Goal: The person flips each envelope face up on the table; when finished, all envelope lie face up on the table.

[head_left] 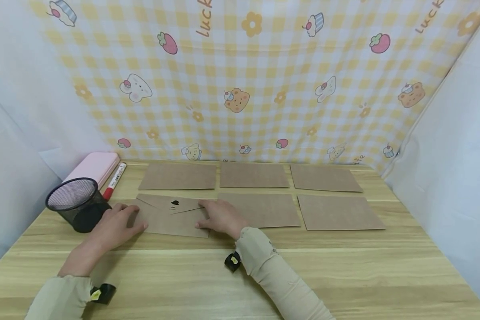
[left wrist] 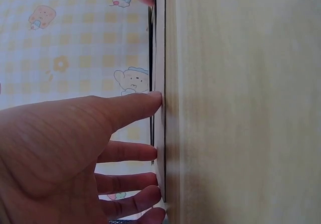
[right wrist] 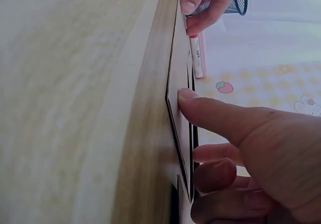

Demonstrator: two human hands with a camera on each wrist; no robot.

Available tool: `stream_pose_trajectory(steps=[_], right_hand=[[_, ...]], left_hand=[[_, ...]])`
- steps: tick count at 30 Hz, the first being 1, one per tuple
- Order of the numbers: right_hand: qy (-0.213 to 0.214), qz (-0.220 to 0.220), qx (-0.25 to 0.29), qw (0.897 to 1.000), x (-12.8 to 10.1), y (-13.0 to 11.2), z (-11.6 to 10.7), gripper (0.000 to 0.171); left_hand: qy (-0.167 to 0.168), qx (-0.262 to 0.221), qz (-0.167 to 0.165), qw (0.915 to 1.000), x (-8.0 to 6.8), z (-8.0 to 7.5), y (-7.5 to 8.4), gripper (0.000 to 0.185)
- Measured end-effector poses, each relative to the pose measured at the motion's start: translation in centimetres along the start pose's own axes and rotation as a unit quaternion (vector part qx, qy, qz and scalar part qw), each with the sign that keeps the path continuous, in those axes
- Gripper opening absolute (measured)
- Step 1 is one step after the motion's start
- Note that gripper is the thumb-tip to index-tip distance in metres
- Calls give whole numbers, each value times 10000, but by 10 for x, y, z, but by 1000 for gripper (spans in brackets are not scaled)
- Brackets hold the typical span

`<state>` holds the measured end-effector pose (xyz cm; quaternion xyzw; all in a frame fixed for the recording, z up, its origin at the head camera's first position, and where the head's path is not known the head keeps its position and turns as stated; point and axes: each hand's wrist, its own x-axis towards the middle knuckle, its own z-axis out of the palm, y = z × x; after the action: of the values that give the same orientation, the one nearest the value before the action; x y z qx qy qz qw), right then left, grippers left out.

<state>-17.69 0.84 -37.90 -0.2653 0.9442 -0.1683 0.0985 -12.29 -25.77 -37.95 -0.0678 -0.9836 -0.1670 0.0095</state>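
A brown paper envelope (head_left: 172,224) lies flap side up at the front left of the table, with a small black print on its flap. On its left end rests my left hand (head_left: 114,224), fingers spread and thumb toward the near edge. My right hand (head_left: 224,216) touches the right end; its thumb presses the paper while the bent fingers lie near the far right corner. In the left wrist view, the left fingertips and thumb (left wrist: 135,108) meet the envelope's face. The right wrist view has the right thumb (right wrist: 215,113) on the envelope (right wrist: 175,78) too.
Flat brown envelopes lie beside it (head_left: 264,211) and at front right (head_left: 340,213), with a back row (head_left: 254,175) behind. Left of my left hand stands a black mesh pen holder (head_left: 74,200). A red-capped marker (head_left: 115,180) and pink case (head_left: 94,166) lie behind it.
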Motion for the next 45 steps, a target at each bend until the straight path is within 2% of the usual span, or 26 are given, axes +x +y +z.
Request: stream_pose_trajectory(steps=[6, 9, 14, 19, 26, 31, 38, 45], right_hand=[[10, -39, -104, 9999, 0, -2, 0, 61], [92, -100, -157, 9998, 1, -1, -1, 53], [659, -94, -253, 9975, 3, 5, -7, 39], [1074, 263, -225, 9936, 3, 15, -12, 44], [916, 668, -331, 9930, 1, 26, -12, 47], [745, 709, -460, 9936, 0, 28, -10, 46], [748, 694, -480, 9936, 1, 29, -11, 39], [575, 694, -388, 9952, 2, 31, -14, 48]], left_hand=[[-10, -3, -24, 10000, -1, 0, -1, 55], [-12, -12, -26, 10000, -1, 0, -1, 55], [32, -16, 13, 10000, -1, 0, -2, 55], [-4, -17, -14, 10000, -1, -1, -1, 56], [-44, -5, -39, 10000, 0, -1, 0, 56], [-58, -20, -69, 10000, 0, -1, 0, 56], [-77, -59, -93, 9999, -1, -1, 0, 57], [18, -75, 20, 10000, -2, -1, 0, 55]])
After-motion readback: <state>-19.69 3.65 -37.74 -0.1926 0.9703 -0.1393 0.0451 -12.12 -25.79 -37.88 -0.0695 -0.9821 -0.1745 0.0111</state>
